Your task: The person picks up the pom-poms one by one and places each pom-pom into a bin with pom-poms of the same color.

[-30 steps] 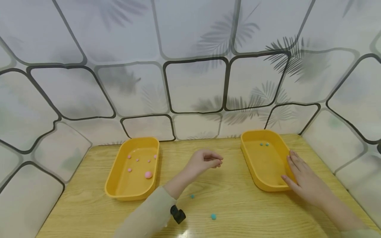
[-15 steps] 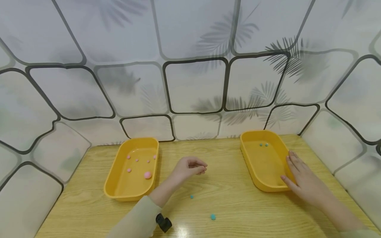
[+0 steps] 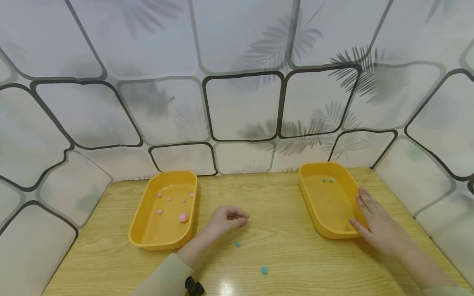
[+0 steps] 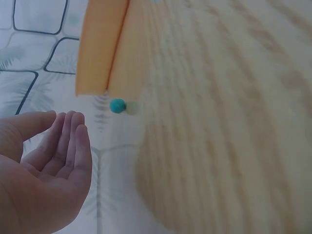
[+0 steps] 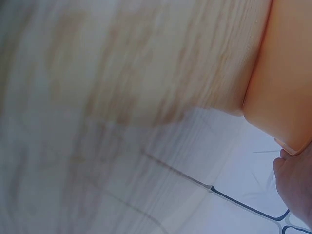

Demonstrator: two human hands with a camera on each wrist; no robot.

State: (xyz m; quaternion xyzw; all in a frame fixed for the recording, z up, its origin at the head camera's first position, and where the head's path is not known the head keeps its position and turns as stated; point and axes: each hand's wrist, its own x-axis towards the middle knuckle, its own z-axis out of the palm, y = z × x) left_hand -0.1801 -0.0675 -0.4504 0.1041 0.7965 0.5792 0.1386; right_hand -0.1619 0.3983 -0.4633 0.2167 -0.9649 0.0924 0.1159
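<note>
My left hand [image 3: 224, 222] hovers over the table between the two trays, behind a small teal ball [image 3: 238, 245]. In the left wrist view its fingers bend loosely, with nothing between them and the thumb; a teal ball [image 4: 117, 106] lies beyond the fingertips. A larger teal ball [image 3: 264, 270] sits closer to the front. My right hand [image 3: 385, 232] rests on the right rim of the right yellow tray [image 3: 311, 205], fingers extended and thumb over the near inside. Two small teal balls [image 3: 327, 180] lie at that tray's far end.
On the left stands another yellow tray [image 3: 138, 224] with several small pink balls and one bigger pink ball [image 3: 183, 218]. A patterned wall covering [image 3: 244, 107] rises behind the wooden table [image 3: 281, 230] and along its sides.
My left hand has moved left and toward the front, away from the right tray and lower toward the small teal ball. The right hand stays on its tray.
</note>
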